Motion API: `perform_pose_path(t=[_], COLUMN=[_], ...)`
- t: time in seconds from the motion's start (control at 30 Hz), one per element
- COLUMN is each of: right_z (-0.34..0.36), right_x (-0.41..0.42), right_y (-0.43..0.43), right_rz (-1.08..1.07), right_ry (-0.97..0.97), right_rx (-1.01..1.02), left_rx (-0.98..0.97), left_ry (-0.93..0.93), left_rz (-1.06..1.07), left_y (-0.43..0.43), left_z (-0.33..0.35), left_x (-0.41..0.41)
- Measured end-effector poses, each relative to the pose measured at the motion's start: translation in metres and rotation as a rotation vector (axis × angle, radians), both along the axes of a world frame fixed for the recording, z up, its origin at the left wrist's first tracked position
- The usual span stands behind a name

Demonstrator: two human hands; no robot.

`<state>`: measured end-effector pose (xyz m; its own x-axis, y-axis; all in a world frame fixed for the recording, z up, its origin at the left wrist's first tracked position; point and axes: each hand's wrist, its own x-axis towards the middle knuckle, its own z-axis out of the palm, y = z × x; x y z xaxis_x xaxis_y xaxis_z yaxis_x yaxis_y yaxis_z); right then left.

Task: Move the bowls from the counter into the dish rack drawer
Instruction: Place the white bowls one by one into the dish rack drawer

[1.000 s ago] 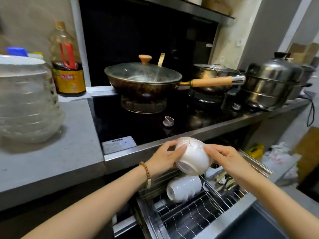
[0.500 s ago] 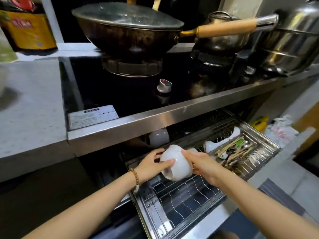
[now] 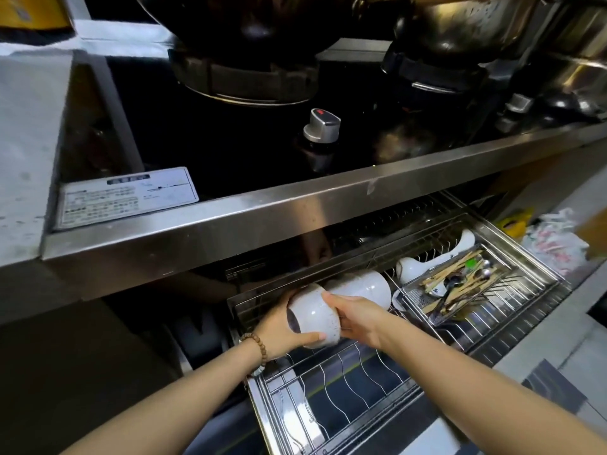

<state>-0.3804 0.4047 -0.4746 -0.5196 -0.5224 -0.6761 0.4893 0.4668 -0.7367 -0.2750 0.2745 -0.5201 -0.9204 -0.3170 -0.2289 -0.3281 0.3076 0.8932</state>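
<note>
Grips a white bowl (image 3: 312, 318) in both hands just below centre frame; cups the foot end with the left hand (image 3: 279, 326), thumb curled underneath; wraps the right hand (image 3: 356, 315) over the rim end, fingers curled on the wall; holds it tipped on its side, foot toward lower left, over the back-left part of the open drawer (image 3: 538, 280), apparently not yet resting on the wires. Looks like the seating step: nesting this one against the stack (image 3: 359, 287) of white bowls lying on their sides directly behind, touching or very nearly so; cannot tell which. To do it well: match the tilt of the stack; slide the mouth over the stack's near foot rather than dropping it; lower gently onto the tines (image 3: 345, 372), wall seated between two of them; test for rocking before letting go; probably best to free the right hand first, being nearest the stack and liable to be pinched; keep the left thumb under as a brake till fully seated. Stay low under the steel counter lip (image 3: 295, 208) across mid frame, to avoid knocking the rim on it; keep clear of the cutlery basket (image 3: 460, 287) at right. Glazed and probably slick, so hold firmly, without squeezing. Cannot tell the number left on the counter, out of frame.
</note>
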Motion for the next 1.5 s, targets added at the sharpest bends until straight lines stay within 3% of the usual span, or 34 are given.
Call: perform_pose_path(t=[0.33, 0.63, 1.0, 1.5], right_z=[-0.015, -0.011, -0.026, -0.027], right_x=[-0.017, -0.025, -0.023, -0.024], right_y=[-0.001, 0.008, 0.006, 0.012], right_rz=[-0.027, 0.003, -0.119, -0.112], right_ry=[-0.020, 0.132, 0.311, 0.332], right_rx=[0.041, 0.106, 0.133, 0.187], left_rx=[-0.108, -0.072, -0.048, -0.026], left_ry=[-0.071, -0.078, -0.096, -0.203], left_rz=[0.035, 0.029, 0.005, 0.068], left_y=[-0.007, -0.004, -0.002, 0.006], left_z=[-0.020, -0.031, -0.040, -0.024], left_x=[-0.014, -0.022, -0.029, -0.030])
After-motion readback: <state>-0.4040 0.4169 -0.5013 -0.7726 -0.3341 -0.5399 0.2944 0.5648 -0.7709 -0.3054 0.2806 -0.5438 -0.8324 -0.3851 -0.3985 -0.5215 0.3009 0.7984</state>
